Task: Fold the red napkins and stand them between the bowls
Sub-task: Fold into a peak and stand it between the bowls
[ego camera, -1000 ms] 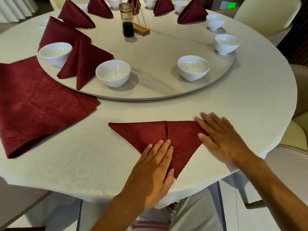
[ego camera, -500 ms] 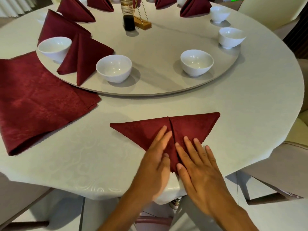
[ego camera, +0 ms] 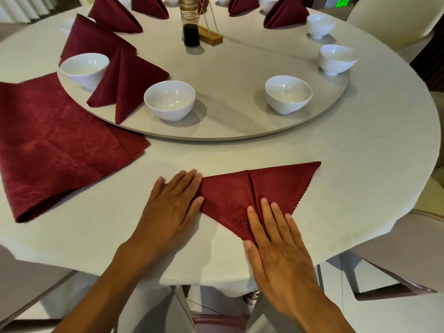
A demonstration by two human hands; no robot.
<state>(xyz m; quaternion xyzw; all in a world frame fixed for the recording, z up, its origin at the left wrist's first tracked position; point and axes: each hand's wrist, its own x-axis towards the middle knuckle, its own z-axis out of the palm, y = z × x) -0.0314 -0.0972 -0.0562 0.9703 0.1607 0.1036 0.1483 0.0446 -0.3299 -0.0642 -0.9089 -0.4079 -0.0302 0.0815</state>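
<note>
Near the front edge of the round table (ego camera: 360, 164), just short of the turntable (ego camera: 240, 75), a red napkin (ego camera: 240, 195) lies flat, folded into a triangle whose long edge faces the turntable and whose tip points at the person. A centre crease runs down its middle. Both hands press on it with straight fingers: the left hand (ego camera: 174, 205) lies flat over the triangle's left corner (hiding that corner), and the right hand (ego camera: 278, 246) lies flat over the near tip, fingers together along the crease. Left of the turntable's front rim, a stack of unfolded red napkins (ego camera: 52, 145) is spread on the tablecloth. On the turntable, a folded napkin (ego camera: 125, 80) stands between two white bowls, the left bowl (ego camera: 84, 68) and the near-left bowl (ego camera: 169, 99). Further right along the rim sit three more bowls with open gaps between them, the nearest (ego camera: 288, 93) being well apart from the near-left bowl. At the turntable's middle stand a dark sauce bottle (ego camera: 191, 27) and a wooden-based holder (ego camera: 211, 38).
</note>
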